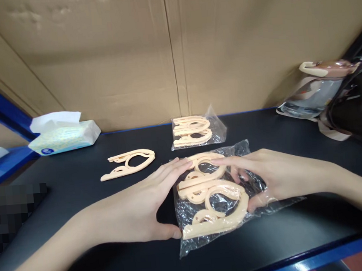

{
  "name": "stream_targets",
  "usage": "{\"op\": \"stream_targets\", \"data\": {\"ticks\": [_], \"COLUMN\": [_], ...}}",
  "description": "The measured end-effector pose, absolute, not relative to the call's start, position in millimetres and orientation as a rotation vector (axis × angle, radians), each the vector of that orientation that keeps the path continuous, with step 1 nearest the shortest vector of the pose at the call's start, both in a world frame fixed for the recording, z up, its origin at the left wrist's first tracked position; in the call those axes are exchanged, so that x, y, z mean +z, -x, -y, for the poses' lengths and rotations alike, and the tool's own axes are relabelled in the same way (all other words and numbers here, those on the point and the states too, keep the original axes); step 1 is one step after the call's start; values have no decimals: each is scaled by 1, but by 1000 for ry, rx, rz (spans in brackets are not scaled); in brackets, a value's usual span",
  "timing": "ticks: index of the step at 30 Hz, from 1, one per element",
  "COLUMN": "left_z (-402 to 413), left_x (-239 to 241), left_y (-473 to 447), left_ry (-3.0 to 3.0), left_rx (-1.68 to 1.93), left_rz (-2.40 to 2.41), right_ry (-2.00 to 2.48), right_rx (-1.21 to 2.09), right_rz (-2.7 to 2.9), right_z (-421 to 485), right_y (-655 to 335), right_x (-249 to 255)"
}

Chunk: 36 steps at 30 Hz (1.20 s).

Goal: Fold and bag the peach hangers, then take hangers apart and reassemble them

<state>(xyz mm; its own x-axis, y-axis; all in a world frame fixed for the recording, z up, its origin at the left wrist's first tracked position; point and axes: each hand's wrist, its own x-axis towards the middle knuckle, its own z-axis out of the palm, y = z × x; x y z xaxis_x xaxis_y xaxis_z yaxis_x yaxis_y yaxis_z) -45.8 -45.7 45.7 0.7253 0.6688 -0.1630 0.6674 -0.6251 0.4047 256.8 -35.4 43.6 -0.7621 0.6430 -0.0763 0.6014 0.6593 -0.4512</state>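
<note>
A clear plastic bag (pixel 190 248) is laid flat on the black bench (pixel 141 266), directly between the two hands. Cream folded hangers are enclosed in it: a lower hanger (pixel 218 226) nearest the viewer, and more stacked behind it, with rounded openings seen through the wrinkled film.

The left hand (pixel 151 202) is set at the bag's left side, thumb and fingers spread well apart. The thumb tip is placed at the near left corner, by the end of the lower hanger; the fingertips are placed at the far side, over the upper hangers.

The right hand (pixel 262 177) is set at the right side. Its forefinger is extended over the far hanger and its thumb is held apart, near the rounded end of the lower one. The other fingers are curled and partly covered by glossy film, so whether any film is gripped there cannot be told.

A loose hanger (pixel 129 170) is laid on the bench beyond the left hand. A second bag (pixel 218 128) of hangers is placed behind the first. A tissue pack (pixel 66 138) is seen at the far left, and a clear container (pixel 320 93) at the far right, before a cardboard wall (pixel 230 44).
</note>
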Motion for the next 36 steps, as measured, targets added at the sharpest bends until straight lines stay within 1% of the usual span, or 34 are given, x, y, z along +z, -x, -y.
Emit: {"op": "stream_targets", "data": {"ticks": [5, 8, 14, 19, 24, 31, 36], "left_z": [45, 45, 36, 27, 27, 22, 15], "left_x": [44, 42, 33, 23, 21, 23, 21], "left_y": [51, 53, 49, 50, 49, 46, 47], "left_ry": [-2526, -2572, -2610, -2648, -2688, -2756, -2760], "left_rx": [-16, -15, 156, 256, 301, 374, 366], "left_rz": [-1057, -1056, -1206, -1328, -1332, -1271, -1264], "right_ry": [1077, 1100, 1180, 1156, 1171, 1189, 1124], "right_rx": [626, 651, 552, 698, 785, 712, 752], "right_rz": [2767, 2754, 2556, 2492, 2480, 2465, 2462], "right_z": [32, 29, 17, 15, 18, 17, 15], "right_y": [-262, -267, -276, -272, -270, -269, -268], "right_x": [44, 47, 41, 34, 35, 33, 28]}}
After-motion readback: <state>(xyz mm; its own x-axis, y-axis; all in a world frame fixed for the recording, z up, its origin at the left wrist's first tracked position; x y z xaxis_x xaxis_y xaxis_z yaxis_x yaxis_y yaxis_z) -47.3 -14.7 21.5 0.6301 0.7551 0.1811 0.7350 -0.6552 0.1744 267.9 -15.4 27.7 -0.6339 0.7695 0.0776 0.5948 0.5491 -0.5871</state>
